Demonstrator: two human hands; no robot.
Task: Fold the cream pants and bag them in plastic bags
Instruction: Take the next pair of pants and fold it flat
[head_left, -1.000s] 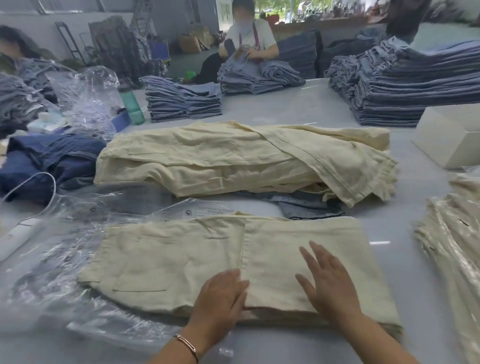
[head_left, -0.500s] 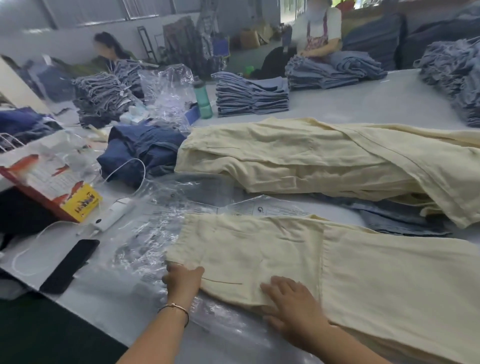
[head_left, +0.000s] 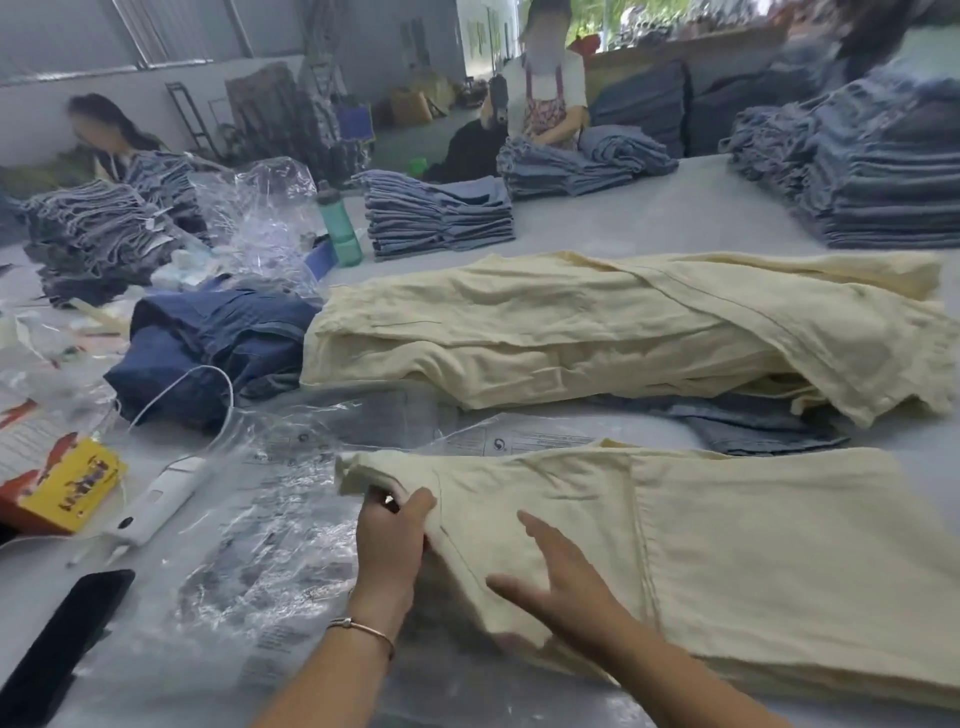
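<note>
text: none legible | plastic bags (head_left: 291, 519) print blurred | yellow box (head_left: 78, 488) lettering unreadable

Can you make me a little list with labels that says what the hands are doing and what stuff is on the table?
left hand: left hand grips the left end of the folded cream pants, lifting that edge
right hand: right hand lies open on the pants
under the pants: clear plastic bags
behind: pile of cream pants
left side: black phone, white charger, yellow box
far side: green bottle, stacks of jeans
</note>
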